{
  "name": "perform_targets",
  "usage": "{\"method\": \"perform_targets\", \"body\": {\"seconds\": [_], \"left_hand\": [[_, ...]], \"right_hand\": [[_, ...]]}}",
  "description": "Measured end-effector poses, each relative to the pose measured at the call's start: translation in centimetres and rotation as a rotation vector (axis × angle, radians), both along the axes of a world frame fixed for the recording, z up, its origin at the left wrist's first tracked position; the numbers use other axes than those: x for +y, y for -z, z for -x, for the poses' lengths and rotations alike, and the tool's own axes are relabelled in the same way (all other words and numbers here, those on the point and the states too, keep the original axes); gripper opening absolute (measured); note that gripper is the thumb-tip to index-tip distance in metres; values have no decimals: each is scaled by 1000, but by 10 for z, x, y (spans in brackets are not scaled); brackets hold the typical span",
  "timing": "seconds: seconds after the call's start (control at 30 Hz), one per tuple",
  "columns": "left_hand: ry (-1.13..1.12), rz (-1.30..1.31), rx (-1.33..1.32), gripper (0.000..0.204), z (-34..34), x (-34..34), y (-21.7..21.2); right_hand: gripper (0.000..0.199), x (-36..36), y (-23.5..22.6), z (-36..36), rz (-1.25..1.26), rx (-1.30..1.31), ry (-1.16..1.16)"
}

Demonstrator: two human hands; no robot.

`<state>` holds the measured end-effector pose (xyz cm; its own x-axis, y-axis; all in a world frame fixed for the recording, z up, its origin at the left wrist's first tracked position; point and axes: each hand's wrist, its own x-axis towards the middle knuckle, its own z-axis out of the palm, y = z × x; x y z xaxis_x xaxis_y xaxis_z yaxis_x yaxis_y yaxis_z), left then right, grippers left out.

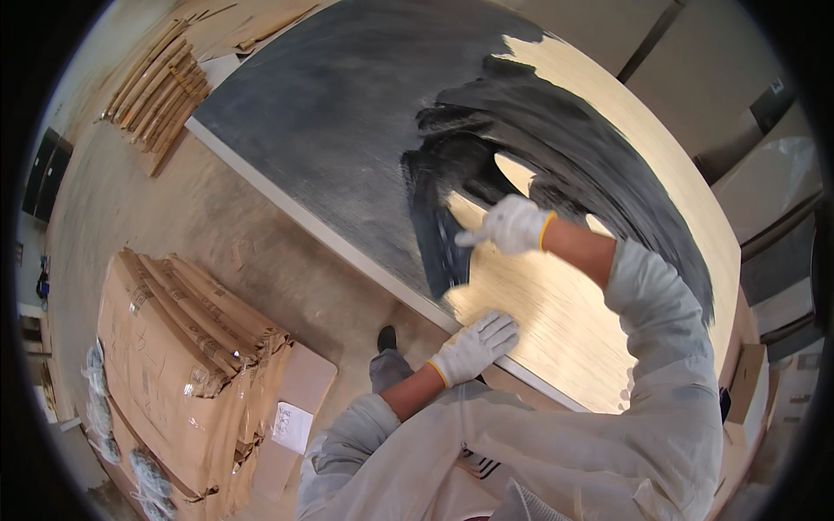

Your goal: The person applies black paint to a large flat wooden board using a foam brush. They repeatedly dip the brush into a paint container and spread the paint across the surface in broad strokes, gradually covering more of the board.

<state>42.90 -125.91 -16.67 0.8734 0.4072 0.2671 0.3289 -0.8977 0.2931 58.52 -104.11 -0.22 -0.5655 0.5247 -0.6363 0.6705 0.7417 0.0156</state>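
Observation:
A large panel [539, 304] lies before me, pale wood-coloured in part and dark elsewhere. Black wet-looking coating [573, 130] sweeps over it in broad curved strokes, and a dry-looking dark grey area covers its far left. My right hand [514, 224], in a white knitted glove with a yellow cuff, is curled above the pale patch beside a fresh dark streak. What its fingers hold is blurred and I cannot make it out. Fingers stretched out, my left hand [476, 347] in a matching glove rests on the panel's near edge and holds nothing.
Flattened cardboard boxes [174, 365] are stacked at the lower left, with plastic-wrapped bundles beside them. Farther left lies a pile of wooden strips [161, 91] on the floor. Large boards [686, 69] stand along the right, near a cardboard box [749, 391].

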Motion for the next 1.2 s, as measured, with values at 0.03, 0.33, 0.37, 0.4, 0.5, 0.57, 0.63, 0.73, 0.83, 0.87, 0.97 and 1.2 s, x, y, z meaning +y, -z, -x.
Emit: {"method": "perform_targets", "body": {"seconds": [0.03, 0.33, 0.37, 0.4, 0.5, 0.57, 0.63, 0.73, 0.83, 0.87, 0.97, 1.2], "left_hand": [[-20, -6, 24, 56, -4, -6, 0], [-39, -16, 77, 61, -19, -19, -6], [-38, 5, 83, 61, -16, -18, -11], [-41, 25, 89, 61, -14, -16, -13], [-54, -10, 42, 60, -20, -18, -3], [-48, -2, 4, 60, -22, -19, 3], [-33, -2, -19, 59, -24, -20, 2], [-63, -12, 2, 59, -16, -18, 5], [-48, -1, -17, 60, -16, -20, 8], [-39, 16, -27, 60, -16, -20, 6], [-2, 31, -51, 60, -25, -20, 2], [-39, -15, 76, 59, -20, -16, -1]], "right_hand": [[76, -12, -3, -9, -6, 9, 64], [80, -10, 13, -113, -209, 123, 867], [79, -21, 12, -103, -156, 100, 798], [78, -32, 6, -87, -105, 79, 725], [70, -24, 1, -97, -167, 92, 733], [63, 8, 5, -110, -227, 133, 860], [64, 28, 10, -102, -260, 199, 862], [78, 22, 7, -60, -91, 125, 800], [80, 4, -5, -97, -129, 49, 659], [80, 10, -10, -114, -172, 66, 690], [75, 25, -12, -136, -189, 42, 888], [72, -48, -25, -118, -4, 10, 819]]}}
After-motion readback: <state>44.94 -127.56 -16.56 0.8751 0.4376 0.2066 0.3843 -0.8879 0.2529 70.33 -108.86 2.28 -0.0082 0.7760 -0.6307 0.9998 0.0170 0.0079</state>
